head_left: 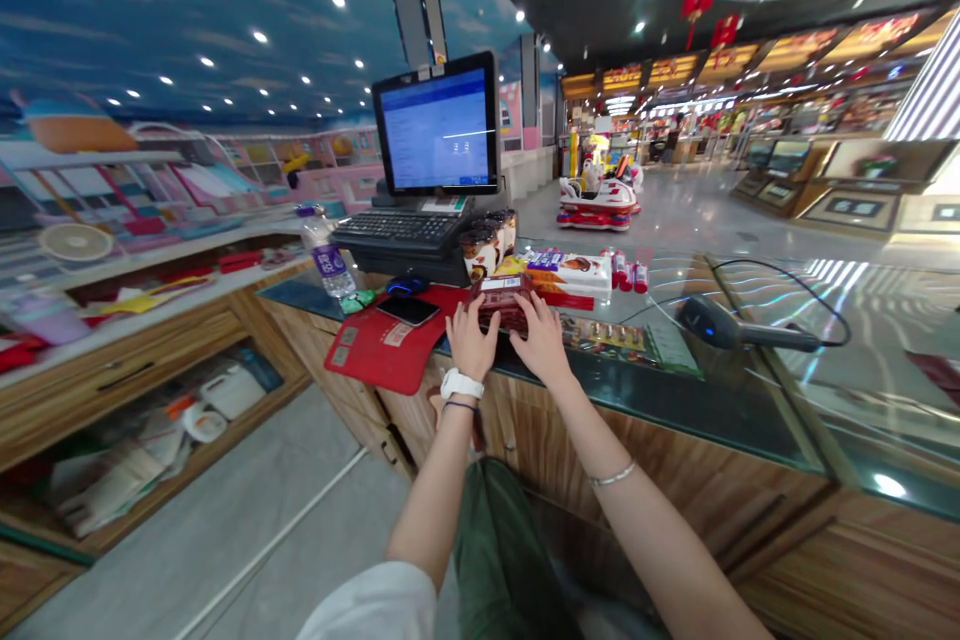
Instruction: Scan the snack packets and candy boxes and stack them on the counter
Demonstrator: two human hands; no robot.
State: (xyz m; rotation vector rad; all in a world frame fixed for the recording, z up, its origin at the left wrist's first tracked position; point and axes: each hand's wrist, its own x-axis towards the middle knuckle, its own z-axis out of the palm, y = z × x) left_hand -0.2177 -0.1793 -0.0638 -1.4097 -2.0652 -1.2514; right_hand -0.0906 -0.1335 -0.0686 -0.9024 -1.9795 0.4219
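Note:
A shiny dark-red snack package [501, 290] lies at the near edge of the glass counter, with a pale label on its upper side. My left hand [472, 342] grips its left side, fingers forward over the top. From the right, my right hand [541, 338] holds the same package, its fingers bent onto the wrapper. Both thumbs point inward at the near side, and the hands cover part of the package. Just behind it stand dark snack bags [487, 242] and a white-and-orange snack packet [574, 270].
Left of my hands are a red mat [375, 355], a phone [409, 310], a mouse [407, 286] and a water bottle [328, 258]. A keyboard [397, 230] sits below a monitor [439, 128]. To the right lie small red packs [628, 275] and a corded scanner [739, 328].

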